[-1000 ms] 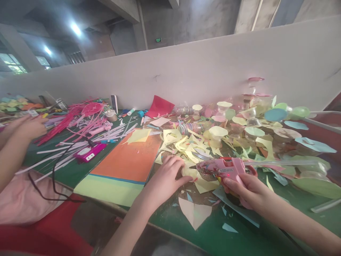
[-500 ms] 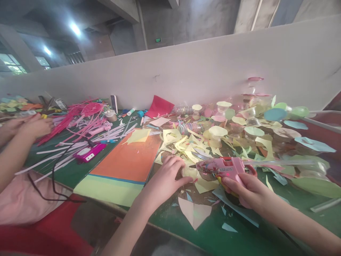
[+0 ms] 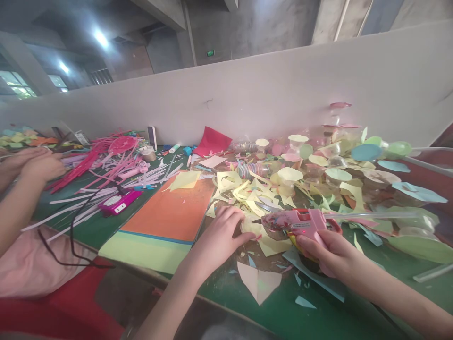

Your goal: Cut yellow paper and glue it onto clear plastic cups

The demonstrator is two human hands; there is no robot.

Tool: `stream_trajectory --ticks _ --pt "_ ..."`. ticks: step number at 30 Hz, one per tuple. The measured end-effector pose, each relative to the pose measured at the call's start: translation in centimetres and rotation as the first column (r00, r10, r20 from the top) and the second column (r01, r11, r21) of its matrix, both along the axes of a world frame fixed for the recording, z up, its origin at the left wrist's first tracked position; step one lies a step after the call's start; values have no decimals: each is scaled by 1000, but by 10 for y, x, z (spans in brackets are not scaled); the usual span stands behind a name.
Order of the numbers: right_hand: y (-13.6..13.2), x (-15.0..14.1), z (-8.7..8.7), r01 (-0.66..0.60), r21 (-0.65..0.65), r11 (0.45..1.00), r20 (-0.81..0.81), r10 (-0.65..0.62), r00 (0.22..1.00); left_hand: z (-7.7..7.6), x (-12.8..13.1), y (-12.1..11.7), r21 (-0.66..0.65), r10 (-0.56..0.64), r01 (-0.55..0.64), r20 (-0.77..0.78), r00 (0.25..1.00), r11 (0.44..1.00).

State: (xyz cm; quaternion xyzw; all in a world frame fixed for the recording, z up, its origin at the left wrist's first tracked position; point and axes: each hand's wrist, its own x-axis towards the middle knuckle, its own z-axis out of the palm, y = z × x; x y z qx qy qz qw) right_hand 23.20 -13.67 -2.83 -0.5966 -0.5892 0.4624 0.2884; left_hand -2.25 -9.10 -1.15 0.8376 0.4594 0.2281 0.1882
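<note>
A pink hot glue gun (image 3: 299, 224), its small red light on, lies in the grip of my right hand (image 3: 327, 252). A clear glue stick (image 3: 371, 216) sticks out from its back. The dark nozzle reaches the rim of a small round translucent plastic piece (image 3: 250, 227), seemingly cut from a bottle. Thumb and fingers of my left hand (image 3: 226, 231) hold that piece on the table from its left side. Yellow paper (image 3: 274, 245) lies beside and beneath it. Whether fresh glue sits on the piece is too small to tell.
Yellow paper scraps (image 3: 244, 191) and several plastic-bottle pieces with paper tops (image 3: 290, 174) crowd the back right. Orange paper (image 3: 170, 205) lies left of my hands, near a magenta power socket (image 3: 120, 202) with a black cable. Another person's hands (image 3: 38, 165) work at the far left.
The glue gun's nozzle has shifted slightly left over the plastic piece, which looks a little tilted or turned. The other person's hands have moved slightly left.
</note>
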Motion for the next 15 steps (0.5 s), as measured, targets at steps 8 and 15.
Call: stream_trajectory --ticks 8,15 --pt "3 2 -1 68 -15 998 -41 -69 997 -1 -1 1 -3 17 -17 -12 1000 1000" --pt "1 -1 8 132 46 990 -65 -129 990 -2 -1 1 -33 21 -21 -12 1000 999"
